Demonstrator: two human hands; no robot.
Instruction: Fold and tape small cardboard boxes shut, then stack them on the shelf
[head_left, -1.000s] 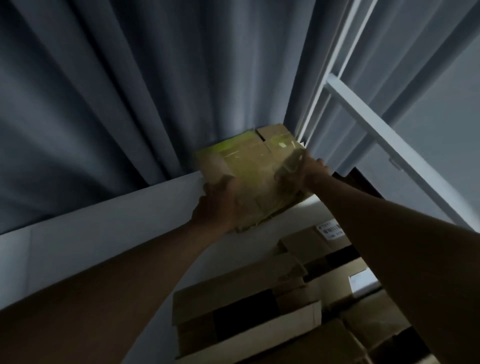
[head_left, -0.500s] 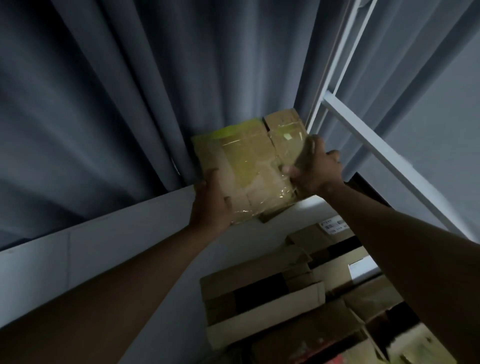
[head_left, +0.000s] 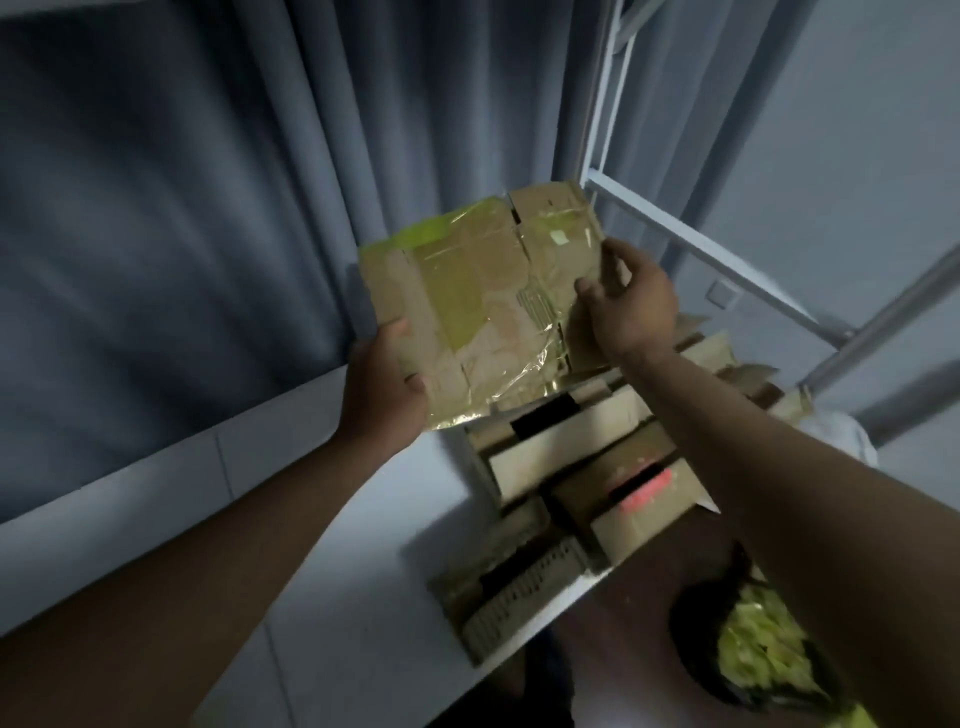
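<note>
Taped cardboard box (head_left: 483, 306) held up between both hands, tilted, yellow-green tape across face. Left hand (head_left: 382, 384) grips lower left corner, thumb on front. Right hand (head_left: 631, 301) clasps right edge, fingers curled. Below hands: stacked boxes (head_left: 582, 467) on white shelf (head_left: 363, 561). Behind: grey curtain (head_left: 208, 208).

- My left hand (head_left: 382, 387) & forearm: bare, no sleeve in view, no watch/band at wrist.
- My right hand (head_left: 631, 306) & forearm: bare too, nothing worn up to frame edge.
- No gloves, no rings I can make out; pic dim & soft, so fine detail unclear.
</note>
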